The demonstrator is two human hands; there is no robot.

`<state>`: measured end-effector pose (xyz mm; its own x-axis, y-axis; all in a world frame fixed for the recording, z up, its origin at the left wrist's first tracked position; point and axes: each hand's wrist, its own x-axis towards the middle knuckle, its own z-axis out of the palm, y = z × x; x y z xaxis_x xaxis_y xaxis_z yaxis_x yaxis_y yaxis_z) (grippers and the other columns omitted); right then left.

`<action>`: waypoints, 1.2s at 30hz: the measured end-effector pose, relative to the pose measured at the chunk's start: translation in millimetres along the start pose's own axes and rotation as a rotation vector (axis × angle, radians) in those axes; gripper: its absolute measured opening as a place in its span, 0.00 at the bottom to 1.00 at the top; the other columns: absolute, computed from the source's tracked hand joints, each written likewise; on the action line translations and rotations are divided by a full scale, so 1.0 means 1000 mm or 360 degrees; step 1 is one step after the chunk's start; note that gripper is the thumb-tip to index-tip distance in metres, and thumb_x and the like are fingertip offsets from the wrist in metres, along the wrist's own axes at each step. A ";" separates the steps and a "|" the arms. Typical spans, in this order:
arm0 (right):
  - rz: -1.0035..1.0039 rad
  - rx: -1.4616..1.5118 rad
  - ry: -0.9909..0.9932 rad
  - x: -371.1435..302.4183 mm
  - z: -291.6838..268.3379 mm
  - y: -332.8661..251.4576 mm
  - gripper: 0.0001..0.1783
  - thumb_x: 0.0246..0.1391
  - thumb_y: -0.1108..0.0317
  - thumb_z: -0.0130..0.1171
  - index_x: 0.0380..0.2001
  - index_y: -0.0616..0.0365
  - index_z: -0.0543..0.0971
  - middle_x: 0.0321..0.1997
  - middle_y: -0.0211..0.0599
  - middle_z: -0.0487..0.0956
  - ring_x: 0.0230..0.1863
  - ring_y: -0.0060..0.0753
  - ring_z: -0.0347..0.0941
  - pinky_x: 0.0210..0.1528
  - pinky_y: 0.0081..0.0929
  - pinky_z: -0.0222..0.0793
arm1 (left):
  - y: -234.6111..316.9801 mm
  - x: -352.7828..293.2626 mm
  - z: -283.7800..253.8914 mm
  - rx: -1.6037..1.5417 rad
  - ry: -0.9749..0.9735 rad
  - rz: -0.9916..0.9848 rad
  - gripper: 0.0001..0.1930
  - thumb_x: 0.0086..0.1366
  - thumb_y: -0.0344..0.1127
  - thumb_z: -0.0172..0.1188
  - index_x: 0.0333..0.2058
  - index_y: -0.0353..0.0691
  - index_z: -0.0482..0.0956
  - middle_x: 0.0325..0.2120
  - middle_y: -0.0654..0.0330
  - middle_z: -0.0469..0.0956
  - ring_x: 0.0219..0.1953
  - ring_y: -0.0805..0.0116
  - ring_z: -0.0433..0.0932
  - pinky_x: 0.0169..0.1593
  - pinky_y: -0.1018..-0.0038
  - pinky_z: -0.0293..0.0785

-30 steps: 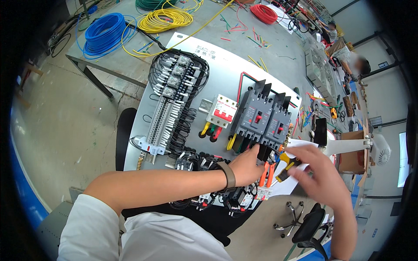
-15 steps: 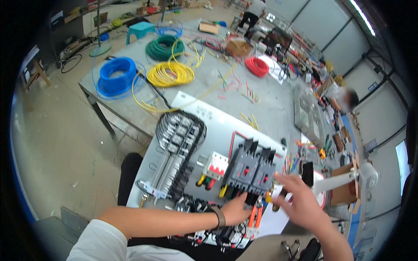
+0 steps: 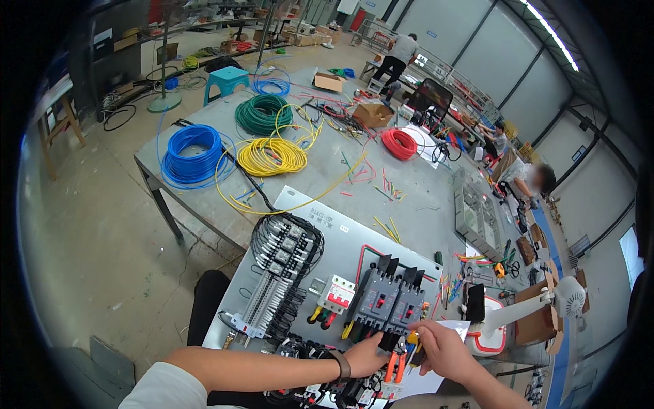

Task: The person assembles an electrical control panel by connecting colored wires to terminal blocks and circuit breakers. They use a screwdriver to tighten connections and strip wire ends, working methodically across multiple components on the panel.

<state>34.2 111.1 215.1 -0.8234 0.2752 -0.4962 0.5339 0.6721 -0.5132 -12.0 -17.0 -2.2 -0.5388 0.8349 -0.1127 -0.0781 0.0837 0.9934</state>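
My left hand [image 3: 366,356], a band on its wrist, reaches to the lower end of two dark grey circuit breakers [image 3: 387,300] with red switches. Its fingertips are by the black terminal end and partly hidden among wires. To the right of them my right hand [image 3: 446,351] is closed, thumb and forefinger pinched by a small yellow and dark item too small to name. Orange-handled pliers [image 3: 395,367] lie between the hands. A white breaker [image 3: 336,293] with red switches sits left of the grey pair on the pale mounting plate [image 3: 310,203].
Rows of terminals [image 3: 269,300] with bundled black wires fill the plate's left side. Blue [image 3: 193,155], green [image 3: 264,114], yellow [image 3: 272,157] and red [image 3: 399,144] wire coils lie on the grey table. A white fan [image 3: 569,298] stands at the right. Other people are farther off.
The view has tilted up, so the plate and table sit lower in the picture. My right hand has come closer to the left hand and lower beside the breakers.
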 end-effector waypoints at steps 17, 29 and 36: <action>-0.1400 -0.1669 0.0591 0.004 0.019 0.009 0.22 0.60 0.48 0.68 0.23 0.53 0.76 0.23 0.32 0.73 0.23 0.37 0.77 0.27 0.33 0.74 | -0.010 0.004 -0.005 0.0062 -0.0089 -0.0047 0.27 0.69 0.45 0.64 0.58 0.33 0.70 0.46 0.39 0.82 0.51 0.41 0.82 0.54 0.58 0.77; -0.0986 -0.1434 -0.0666 0.063 0.005 -0.005 0.18 0.59 0.54 0.65 0.34 0.62 0.85 0.31 0.42 0.83 0.32 0.45 0.80 0.37 0.46 0.73 | -0.006 0.004 -0.001 0.0233 -0.0129 0.0207 0.18 0.72 0.36 0.63 0.58 0.41 0.77 0.53 0.52 0.82 0.54 0.61 0.82 0.55 0.63 0.77; -0.0853 -0.0139 -0.1300 0.078 0.010 0.003 0.12 0.58 0.67 0.63 0.39 0.65 0.84 0.33 0.38 0.84 0.34 0.30 0.76 0.41 0.34 0.71 | -0.026 -0.004 -0.009 0.0089 -0.0212 0.0159 0.13 0.69 0.24 0.60 0.51 0.35 0.77 0.45 0.55 0.82 0.50 0.65 0.81 0.54 0.69 0.78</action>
<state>-26.3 127.3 167.7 -0.5487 -0.6195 -0.5613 0.0850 0.6266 -0.7747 -15.6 -27.5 -28.2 -0.4252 0.9050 -0.0135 0.0188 0.0237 0.9995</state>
